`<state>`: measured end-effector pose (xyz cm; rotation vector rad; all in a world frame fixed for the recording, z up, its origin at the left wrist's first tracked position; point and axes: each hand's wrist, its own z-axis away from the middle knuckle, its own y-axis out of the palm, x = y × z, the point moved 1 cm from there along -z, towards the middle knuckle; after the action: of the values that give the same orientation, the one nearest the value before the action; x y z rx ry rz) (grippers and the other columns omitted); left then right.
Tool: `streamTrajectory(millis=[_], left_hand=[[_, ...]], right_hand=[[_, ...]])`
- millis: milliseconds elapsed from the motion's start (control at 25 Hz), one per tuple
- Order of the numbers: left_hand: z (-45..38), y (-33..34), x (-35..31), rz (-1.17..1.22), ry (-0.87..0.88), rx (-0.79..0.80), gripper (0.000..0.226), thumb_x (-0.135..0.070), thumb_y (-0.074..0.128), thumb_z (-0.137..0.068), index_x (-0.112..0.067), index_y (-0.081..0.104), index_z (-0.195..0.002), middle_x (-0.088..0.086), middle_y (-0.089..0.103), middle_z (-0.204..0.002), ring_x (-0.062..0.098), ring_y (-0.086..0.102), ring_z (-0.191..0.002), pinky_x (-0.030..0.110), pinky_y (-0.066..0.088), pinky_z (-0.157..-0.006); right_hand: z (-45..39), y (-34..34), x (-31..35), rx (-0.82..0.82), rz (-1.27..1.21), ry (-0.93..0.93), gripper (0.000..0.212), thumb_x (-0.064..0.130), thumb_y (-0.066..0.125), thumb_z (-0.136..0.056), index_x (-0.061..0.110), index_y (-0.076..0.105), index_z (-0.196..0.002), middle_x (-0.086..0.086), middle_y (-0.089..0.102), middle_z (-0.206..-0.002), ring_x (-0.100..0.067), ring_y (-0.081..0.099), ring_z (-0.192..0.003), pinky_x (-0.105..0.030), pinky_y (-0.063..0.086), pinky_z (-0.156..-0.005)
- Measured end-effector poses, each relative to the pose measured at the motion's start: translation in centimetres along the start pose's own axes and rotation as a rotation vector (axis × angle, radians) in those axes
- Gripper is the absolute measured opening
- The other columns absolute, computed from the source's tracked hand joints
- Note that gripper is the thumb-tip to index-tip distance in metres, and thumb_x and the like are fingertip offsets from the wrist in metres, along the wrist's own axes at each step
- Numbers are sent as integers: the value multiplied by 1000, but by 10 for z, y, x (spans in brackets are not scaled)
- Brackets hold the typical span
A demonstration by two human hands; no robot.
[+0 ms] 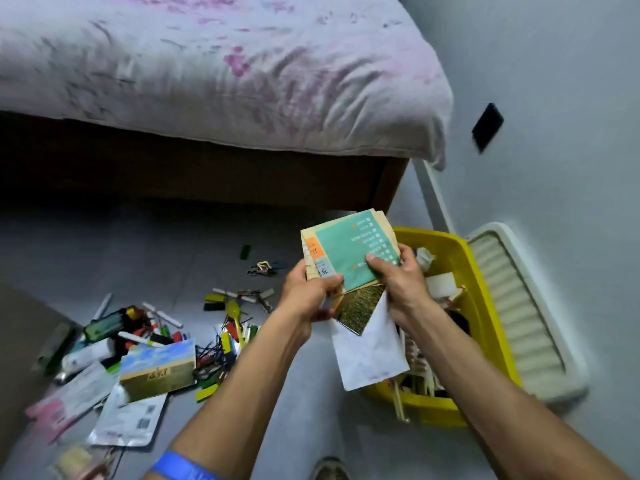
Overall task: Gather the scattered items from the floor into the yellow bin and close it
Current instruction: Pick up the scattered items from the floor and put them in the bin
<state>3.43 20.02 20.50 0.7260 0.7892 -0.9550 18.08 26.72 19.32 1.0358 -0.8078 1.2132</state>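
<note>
Bed [207, 81]: fills the room from ten to one o'clock, wrinkled sheet hanging over a dark frame. Lid [519, 313]: white, ribbed, propped against the wall at three o'clock, off so that the bin stays open for loading. Yellow bin [485, 289]: on the floor at three to four o'clock, partly filled with sticks and papers, not yet closed. Floor clutter [156, 348]: spread at seven to nine o'clock, pens, clips, packets and a printed box, still to be gathered. Stack of papers [349, 258]: teal booklet, gold card and white envelope, held at centre just left of the bin, likely squared up before dropping in. Left hand [308, 292]: fingers curled on the stack's lower edge. Right hand [398, 275]: thumb pinching the booklet's face.
</note>
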Motion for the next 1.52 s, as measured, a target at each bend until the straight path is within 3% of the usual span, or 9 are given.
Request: streamTrajectory(millis=[240,440,560,720,840,1040,1200,1320,1520], left_hand=[[-22,113,18,-28,-75,110,19,-7,66,-88,-22,60,-99,5,69,-105,20,66,-85,36,60,-59],[-37,84,48,-399,106,95,45,-17,63,-90,-31,49,-131,-9,59,-129,8,62,-105,35,57,-81],[-35,39,56,-446,140,-6,58,-24,60,-93,-31,39,-146,-1,45,-146,20,50,-126,46,49,-101],[-22,-43,66,-453,121,-167,48,-20,58,-94,-28,48,-140,-3,56,-133,12,57,-104,33,53,-84],[-14,-110,87,-481,55,-300,41,-14,60,-92,-21,56,-132,0,61,-124,10,61,-87,19,51,-59],[-20,-213,149,-750,-67,-454,42,-14,64,-82,-24,62,-123,-1,67,-118,21,62,-108,32,51,-88],[-44,-238,181,-1002,-76,-351,75,-24,68,-77,-28,36,-145,4,42,-144,27,41,-130,44,44,-102],[-72,-231,185,-908,-218,-291,95,-42,68,-74,-39,14,-152,-4,11,-161,32,11,-146,51,27,-116],[-109,-205,186,-445,-267,-250,68,-35,41,-79,-38,35,-147,8,40,-140,31,41,-132,44,35,-111]], right_hand=[[-35,-101,38,-156,109,-81,40,4,70,-84,12,55,-120,-20,68,-114,-37,68,-98,-51,56,-87],[-41,-114,11,-245,856,-79,57,20,63,-88,22,44,-142,-5,56,-135,-27,56,-118,-45,48,-99],[-16,-72,-13,-170,969,-314,49,16,61,-89,15,51,-136,-9,53,-138,-28,49,-126,-41,41,-105],[21,11,-53,130,1042,-459,38,17,62,-89,16,59,-127,-3,56,-131,-23,51,-120,-31,38,-99],[35,52,-95,340,1126,-332,34,22,61,-90,23,60,-124,2,58,-130,-17,54,-115,-30,43,-96],[25,93,-184,579,1278,-107,48,29,69,-85,29,54,-130,1,55,-136,-18,57,-112,-30,47,-91],[4,119,-238,401,1285,61,85,39,78,-74,26,33,-146,-5,38,-148,-31,49,-122,-42,46,-98],[-5,134,-265,249,1151,262,98,46,79,-68,26,27,-148,-6,31,-147,-35,39,-129,-43,41,-103],[0,164,-291,255,635,400,39,44,61,-87,30,60,-124,-5,58,-130,-18,60,-112,-41,48,-100]])
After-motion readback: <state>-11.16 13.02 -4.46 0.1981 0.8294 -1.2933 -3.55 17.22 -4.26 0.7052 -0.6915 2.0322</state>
